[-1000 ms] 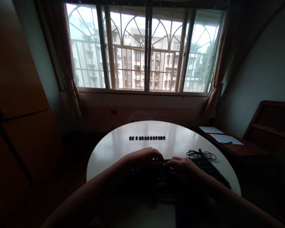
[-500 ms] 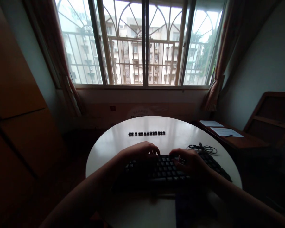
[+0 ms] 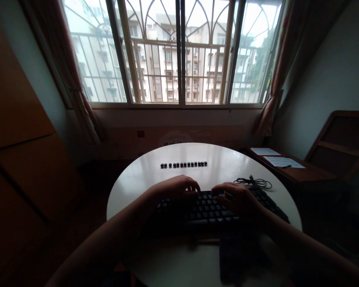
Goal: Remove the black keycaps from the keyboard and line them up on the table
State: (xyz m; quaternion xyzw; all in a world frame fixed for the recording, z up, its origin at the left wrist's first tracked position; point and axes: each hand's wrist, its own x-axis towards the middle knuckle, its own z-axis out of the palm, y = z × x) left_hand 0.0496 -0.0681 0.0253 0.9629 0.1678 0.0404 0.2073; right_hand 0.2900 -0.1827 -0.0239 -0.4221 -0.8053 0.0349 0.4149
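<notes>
A black keyboard [image 3: 208, 209] lies across the round white table, in deep shadow toward its near side. My left hand [image 3: 179, 186] reaches over its left half, the fingers bent down and closed at the far edge. To the right, my right hand [image 3: 237, 196] rests over the upper keys with fingers curled in and the thumb beneath; anything between its fingertips is hidden. The two hands' fingertips are a small gap apart. Beyond them, several small black keycaps [image 3: 184, 164] stand in a row on the white tabletop.
A coiled black cable [image 3: 254, 182] lies behind the keyboard's right end. Nearer me is a dark, flat cloth-like thing [image 3: 239, 257], beside a thin stick-like object [image 3: 208, 241]. Right of the table, a brown side table [image 3: 314, 177] carries paper sheets [image 3: 283, 162] and a pen [image 3: 286, 166].
The view has shifted slightly, so everything sits a little higher in the picture. Both hands stay at the keyboard's far edge, the right one's fingers barely moved. The keycap row looks the same.
</notes>
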